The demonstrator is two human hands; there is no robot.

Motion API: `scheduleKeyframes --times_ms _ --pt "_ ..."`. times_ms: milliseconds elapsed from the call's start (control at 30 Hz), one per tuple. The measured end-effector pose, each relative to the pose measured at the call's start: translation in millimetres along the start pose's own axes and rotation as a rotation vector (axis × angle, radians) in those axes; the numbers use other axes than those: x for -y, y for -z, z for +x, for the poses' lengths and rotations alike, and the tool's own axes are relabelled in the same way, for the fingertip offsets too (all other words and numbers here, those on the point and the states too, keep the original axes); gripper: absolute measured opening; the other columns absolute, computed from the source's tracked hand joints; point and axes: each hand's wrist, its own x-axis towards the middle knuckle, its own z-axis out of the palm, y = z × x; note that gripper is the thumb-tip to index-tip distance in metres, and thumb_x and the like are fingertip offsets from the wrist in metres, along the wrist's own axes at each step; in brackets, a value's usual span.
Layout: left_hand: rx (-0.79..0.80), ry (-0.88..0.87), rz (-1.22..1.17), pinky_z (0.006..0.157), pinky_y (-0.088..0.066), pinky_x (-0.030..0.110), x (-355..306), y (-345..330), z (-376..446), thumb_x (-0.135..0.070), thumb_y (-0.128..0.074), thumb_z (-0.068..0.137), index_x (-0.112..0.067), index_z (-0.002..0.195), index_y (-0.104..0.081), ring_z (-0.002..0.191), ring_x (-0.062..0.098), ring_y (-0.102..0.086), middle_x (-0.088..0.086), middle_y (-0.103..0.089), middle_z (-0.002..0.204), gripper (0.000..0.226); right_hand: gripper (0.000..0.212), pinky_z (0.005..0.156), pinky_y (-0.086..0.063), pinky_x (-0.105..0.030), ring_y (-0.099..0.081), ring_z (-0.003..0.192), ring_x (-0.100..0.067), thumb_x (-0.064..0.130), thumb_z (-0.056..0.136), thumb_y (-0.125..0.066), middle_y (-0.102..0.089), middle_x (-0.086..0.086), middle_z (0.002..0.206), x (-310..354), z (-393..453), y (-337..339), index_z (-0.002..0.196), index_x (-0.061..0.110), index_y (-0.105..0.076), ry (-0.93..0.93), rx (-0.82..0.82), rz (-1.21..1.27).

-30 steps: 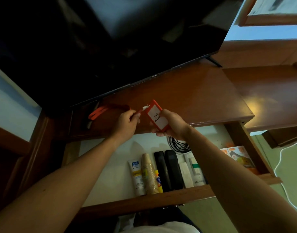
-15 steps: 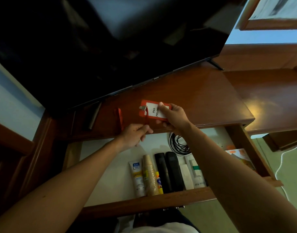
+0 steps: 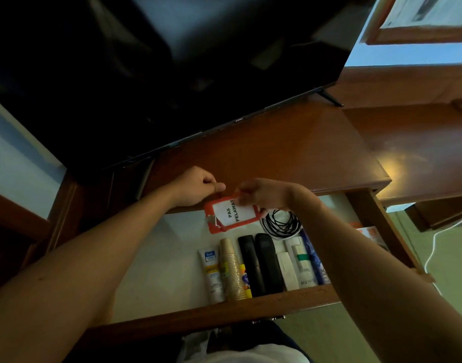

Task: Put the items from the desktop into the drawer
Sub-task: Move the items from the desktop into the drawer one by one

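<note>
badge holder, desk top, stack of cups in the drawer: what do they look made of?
Badge holder: looks like red-orange plastic around a white paper card; the finish is hard to judge in this light.
Desk top: reddish-brown wood or veneer, glossy varnish; it mirrors a lamp glare.
Stack of cups: probably brown paper, matte, with thin nested rims.

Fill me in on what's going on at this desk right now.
A person is clearing a wooden desk into the open drawer below it. The right hand pinches a red badge holder with a white card, held over the back of the drawer. The left hand is curled beside it at the desk edge; whether it holds anything is unclear. The drawer already holds tubes, paper cups, two black remotes and a coiled cable.
</note>
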Motion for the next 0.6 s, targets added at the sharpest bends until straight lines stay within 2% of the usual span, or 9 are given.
scheduleKeyframes --times_ms 67,167,267,333,400,433,467,533,600 --pt "-0.058 -0.014 0.048 0.059 -0.044 0.029 -4.5 -4.1 -1.7 -0.038 -0.062 0.097 -0.016 0.078 -0.069 0.062 0.013 -0.057 0.002 -0.062 0.068 0.030 0.007 0.069 -0.057 -0.029 -0.067 0.089 -0.020 0.025 0.103 -0.050 -0.065 -0.004 0.102 3.2 2.6 -2.9 0.105 0.023 -0.056 -0.011 -0.098 -0.158" --pt "-0.205 -0.036 0.071 0.060 -0.048 0.031 -4.6 -15.3 -6.5 -0.036 -0.055 0.100 -0.017 0.084 -0.069 0.069 0.018 -0.062 0.003 -0.066 0.076 0.028 0.011 0.058 -0.050 -0.019 -0.061 0.078 -0.009 0.022 0.102 -0.050 -0.060 0.003 0.093 -2.2 14.0 -5.3 0.109 0.016 -0.055 -0.001 -0.405 -0.307" --pt "-0.309 -0.024 -0.057 0.058 -0.041 0.024 -8.2 -33.8 -15.8 -0.029 -0.054 0.101 -0.019 0.085 -0.068 0.068 0.009 -0.059 -0.002 -0.067 0.080 0.023 0.010 0.055 -0.054 -0.020 -0.066 0.081 -0.013 0.025 0.102 -0.052 -0.063 -0.002 0.099 -13.6 21.6 -10.0 0.104 0.015 -0.054 0.027 -0.654 -0.020" --pt "-0.350 -0.015 -0.173 0.057 -0.039 0.023 -9.9 -46.3 -22.9 -0.027 -0.054 0.102 -0.016 0.083 -0.068 0.063 0.006 -0.055 -0.004 -0.067 0.078 0.025 0.013 0.064 -0.061 -0.029 -0.071 0.085 -0.020 0.026 0.100 -0.056 -0.066 -0.008 0.104 -16.8 21.5 -14.6 0.105 0.014 -0.056 0.070 -0.747 0.302" --pt "-0.345 0.003 -0.252 0.059 -0.041 0.025 -7.6 -55.8 -28.9 -0.027 -0.054 0.102 -0.014 0.084 -0.069 0.064 0.009 -0.057 -0.003 -0.068 0.078 0.027 0.019 0.074 -0.063 -0.042 -0.073 0.088 -0.024 0.028 0.098 -0.060 -0.068 -0.012 0.106 -17.2 20.0 -18.0 0.110 0.013 -0.060 0.093 -0.765 0.588" --pt "-0.331 0.011 -0.279 0.060 -0.043 0.027 -4.2 -58.6 -30.6 -0.027 -0.054 0.102 -0.013 0.084 -0.069 0.065 0.012 -0.057 -0.002 -0.068 0.078 0.028 0.021 0.076 -0.062 -0.044 -0.073 0.088 -0.025 0.029 0.097 -0.061 -0.069 -0.013 0.106 -17.0 19.0 -18.6 0.111 0.014 -0.062 0.105 -0.753 0.698" --pt "-0.317 0.015 -0.299 0.063 -0.043 0.029 -0.5 -60.6 -32.0 -0.027 -0.054 0.102 -0.012 0.084 -0.070 0.066 0.014 -0.057 -0.001 -0.069 0.078 0.029 0.023 0.072 -0.062 -0.042 -0.073 0.085 -0.025 0.030 0.097 -0.062 -0.070 -0.014 0.105 -16.7 17.5 -18.6 0.113 0.014 -0.062 0.122 -0.731 0.779" --pt "-0.284 0.027 -0.317 0.064 -0.041 0.029 6.4 -61.9 -33.5 -0.028 -0.055 0.101 -0.010 0.085 -0.071 0.064 0.008 -0.055 -0.001 -0.068 0.077 0.029 0.027 0.061 -0.057 -0.034 -0.071 0.077 -0.023 0.031 0.098 -0.061 -0.070 -0.014 0.103 -16.4 13.9 -17.3 0.116 0.012 -0.062 0.171 -0.647 0.860" --pt "-0.238 0.035 -0.342 0.063 -0.040 0.026 13.6 -58.2 -34.8 -0.028 -0.055 0.101 -0.012 0.090 -0.072 0.062 0.000 -0.054 -0.001 -0.065 0.076 0.026 0.030 0.064 -0.057 -0.034 -0.069 0.081 -0.023 0.031 0.098 -0.060 -0.068 -0.015 0.104 -16.6 10.7 -15.0 0.120 0.010 -0.061 0.223 -0.520 0.869"
